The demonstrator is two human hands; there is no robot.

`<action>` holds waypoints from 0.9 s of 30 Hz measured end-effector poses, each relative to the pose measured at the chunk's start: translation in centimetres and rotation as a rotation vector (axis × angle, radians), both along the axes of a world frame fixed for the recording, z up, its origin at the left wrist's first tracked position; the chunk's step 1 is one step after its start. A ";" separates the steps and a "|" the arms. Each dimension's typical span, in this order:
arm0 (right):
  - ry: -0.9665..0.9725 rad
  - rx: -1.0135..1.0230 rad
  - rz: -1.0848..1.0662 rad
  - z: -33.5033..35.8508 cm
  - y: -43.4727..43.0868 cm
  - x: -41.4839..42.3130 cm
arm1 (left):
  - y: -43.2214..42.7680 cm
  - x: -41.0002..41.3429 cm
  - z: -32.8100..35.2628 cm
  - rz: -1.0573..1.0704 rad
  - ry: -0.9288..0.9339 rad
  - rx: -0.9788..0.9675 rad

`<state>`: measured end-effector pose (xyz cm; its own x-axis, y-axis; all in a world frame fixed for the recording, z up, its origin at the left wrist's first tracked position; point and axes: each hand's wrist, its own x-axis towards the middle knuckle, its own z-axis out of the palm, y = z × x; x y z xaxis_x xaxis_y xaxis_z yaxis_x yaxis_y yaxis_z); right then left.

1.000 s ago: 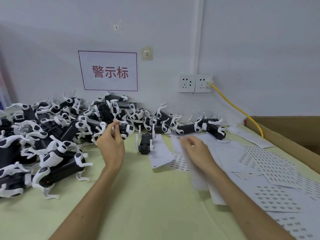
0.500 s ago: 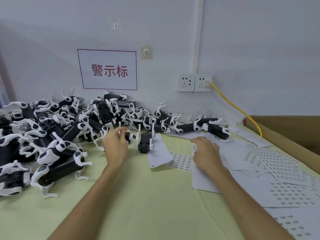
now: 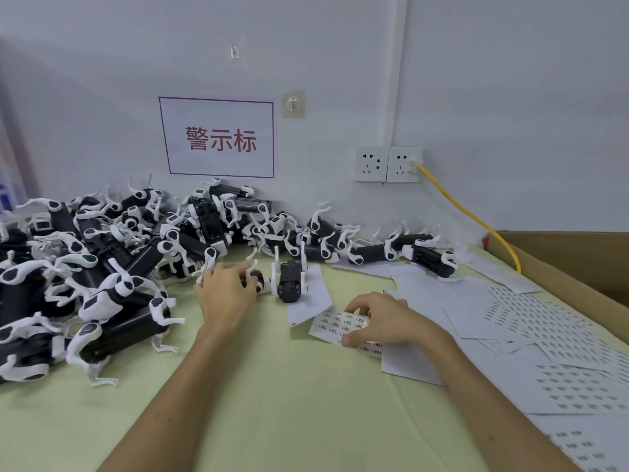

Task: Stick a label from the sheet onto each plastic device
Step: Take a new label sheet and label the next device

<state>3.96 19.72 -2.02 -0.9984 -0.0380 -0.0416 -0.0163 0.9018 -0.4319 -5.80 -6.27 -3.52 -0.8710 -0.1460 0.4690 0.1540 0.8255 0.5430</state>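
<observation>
Step in hand: label pick-up, by my judgement. One device was secured and no label was on it that I could see.
Left hand [image 3: 226, 294]: fingers curled over a black-and-white device [image 3: 254, 280], grasping it low on the tabletop [image 3: 272, 403] at the near edge of the pile of devices [image 3: 102, 267].
Right hand [image 3: 381, 321]: fingers and thumb curled down onto the label sheet [image 3: 335, 323], gripping it near its front edge. I could not tell whether a label was already lifted.
Label sheet: lay flat between my hands and slightly right, partly over the loose sheets [image 3: 544, 335].
Standing device [image 3: 291, 281]: upright on a blank sheet [image 3: 315, 294], just beside the one I held, apart from the pile.
Next move calls for: peeling one small label cleanly with the fingertips, with the sheet pinned so it does not lift. Then the held device is turned to show a flat face and the two are brought together.
Progress: many devices were heaped at left and a row of devices [image 3: 391, 250] lay along the wall. I could not tell which were already labelled.
Edges: the wall closed the far side and a cardboard box [image 3: 578, 260] bounded the right. A yellow cable [image 3: 469, 212] ran down behind the box rim.
Open room: bare tabletop lay near me, between and below my forearms. The left was crowded by thin white device legs that could snag.
</observation>
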 end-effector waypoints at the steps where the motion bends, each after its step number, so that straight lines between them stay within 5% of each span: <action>1: 0.005 -0.028 0.030 0.1 -0.1 0.2 | -0.2 0.1 0.1 0.009 -0.039 -0.074; 7: 0.034 -0.633 0.243 2.4 -1.3 2.0 | -0.5 -0.3 -0.2 0.002 -0.178 -0.347; 12: 0.177 -1.362 0.295 4.4 -1.7 2.4 | -1.4 -0.6 -0.3 0.003 -0.048 -0.301; 15: 0.263 -1.722 0.077 4.5 -0.8 1.8 | -0.7 -0.1 0.2 -0.020 0.082 -0.158; 17: 0.324 -1.596 -0.165 3.8 0.0 1.2 | 0.1 0.5 1.0 -0.036 0.129 -0.004; 19: 0.398 -1.110 -0.355 2.7 0.7 0.6 | 0.9 1.3 1.8 -0.061 0.167 0.148; 23: 0.300 -0.351 -0.307 1.1 1.6 0.0 | 2.1 2.2 3.6 -0.271 0.212 0.682; 27: 0.322 -0.222 -0.300 1.0 1.8 -0.1 | 2.0 2.5 5.0 -0.688 -0.192 1.421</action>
